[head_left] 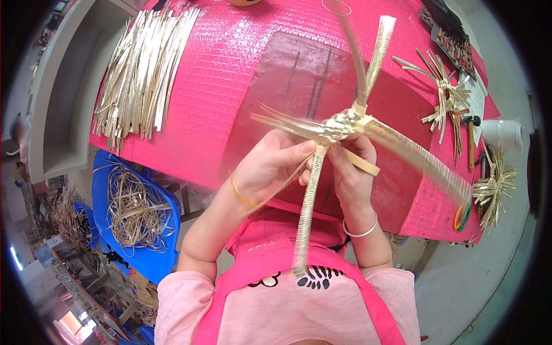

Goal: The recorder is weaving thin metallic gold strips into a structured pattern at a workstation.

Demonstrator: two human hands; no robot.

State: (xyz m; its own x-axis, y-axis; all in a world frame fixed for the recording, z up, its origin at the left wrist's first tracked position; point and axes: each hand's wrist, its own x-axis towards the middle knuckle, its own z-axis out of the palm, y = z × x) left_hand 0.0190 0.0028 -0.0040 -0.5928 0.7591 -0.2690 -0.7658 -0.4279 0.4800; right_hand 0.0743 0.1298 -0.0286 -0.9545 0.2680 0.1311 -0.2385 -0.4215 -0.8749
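Note:
Both hands hold up a woven piece of shiny gold strips (339,125), with a braided knot at its middle and bundles of loose strips reaching out on several sides. My left hand (279,164) pinches its lower left side between thumb and fingers. Closed on the lower right side is my right hand (353,169). A narrow tan ring, like a roll of tape (363,163), sits at the right hand's fingers. Tan bands wrap the bases of some bundles. A thin tan strand (279,190) runs from the left hand toward the wrist. Some strip ends are blurred by motion.
Beneath the hands lies a dark red mat (270,86) on the pink-covered table (213,69). Many loose gold strips (146,69) lie at left, and a blue bin (167,253) holds tangled strips. At right are another woven piece (445,95), a hammer (471,138) and a white roll (503,135).

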